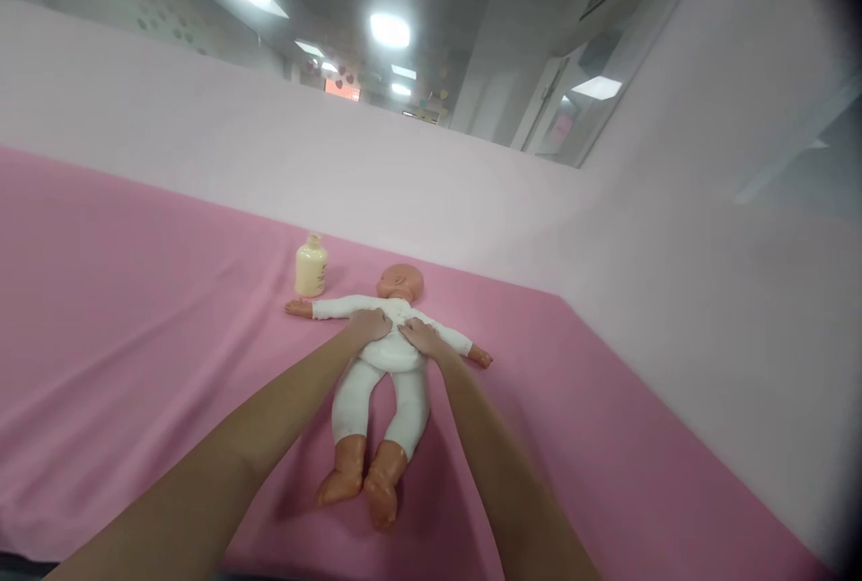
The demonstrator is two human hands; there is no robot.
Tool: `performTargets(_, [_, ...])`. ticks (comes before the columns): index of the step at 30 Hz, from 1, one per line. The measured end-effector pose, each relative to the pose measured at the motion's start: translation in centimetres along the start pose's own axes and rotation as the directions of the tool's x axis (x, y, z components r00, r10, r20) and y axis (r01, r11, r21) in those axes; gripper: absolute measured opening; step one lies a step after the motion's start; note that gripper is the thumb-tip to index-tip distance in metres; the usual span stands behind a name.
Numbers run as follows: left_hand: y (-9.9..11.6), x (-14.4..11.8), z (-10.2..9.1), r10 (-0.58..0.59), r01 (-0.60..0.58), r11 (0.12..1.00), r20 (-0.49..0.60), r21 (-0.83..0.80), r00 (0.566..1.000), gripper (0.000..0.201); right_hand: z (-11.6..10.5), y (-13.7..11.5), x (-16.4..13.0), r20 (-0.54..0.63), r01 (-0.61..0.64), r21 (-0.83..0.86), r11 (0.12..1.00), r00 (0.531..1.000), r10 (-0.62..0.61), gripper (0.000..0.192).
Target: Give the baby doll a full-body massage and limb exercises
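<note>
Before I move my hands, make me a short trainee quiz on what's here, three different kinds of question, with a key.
1. Multiple choice: where does the bottle stand in relation to the doll?
A) on top of it
B) near its outstretched arm on the left of the picture
C) underneath it

2. True or false: the left hand and the right hand both rest on the doll.

3. Fill in the colour: the sheet beneath the doll is ____.

Key: 1. B; 2. true; 3. pink.
</note>
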State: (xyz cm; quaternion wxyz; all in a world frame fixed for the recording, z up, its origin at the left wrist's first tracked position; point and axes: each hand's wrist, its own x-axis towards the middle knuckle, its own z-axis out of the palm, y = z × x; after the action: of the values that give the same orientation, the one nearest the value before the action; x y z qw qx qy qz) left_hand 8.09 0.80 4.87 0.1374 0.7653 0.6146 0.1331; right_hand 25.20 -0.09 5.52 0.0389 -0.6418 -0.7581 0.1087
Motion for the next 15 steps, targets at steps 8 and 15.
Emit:
performTargets(8, [0.5, -8.4, 0.5, 0.174, -0.164, 0.984, -0.181, 0.071, 0.968, 0.039, 0.9, -1.0, -7.1, -0.267, 0.166, 0.044, 0.985, 0.952, -0.148, 0.032])
performTargets(15, [-0.1, -9.2, 0.6, 0.446, -0.455, 0.891, -0.222, 0.011, 0.867, 0.021, 1.7, -1.1, -9.0, -0.384, 0.424, 0.093, 0.901, 0.850, -0.360, 0.015])
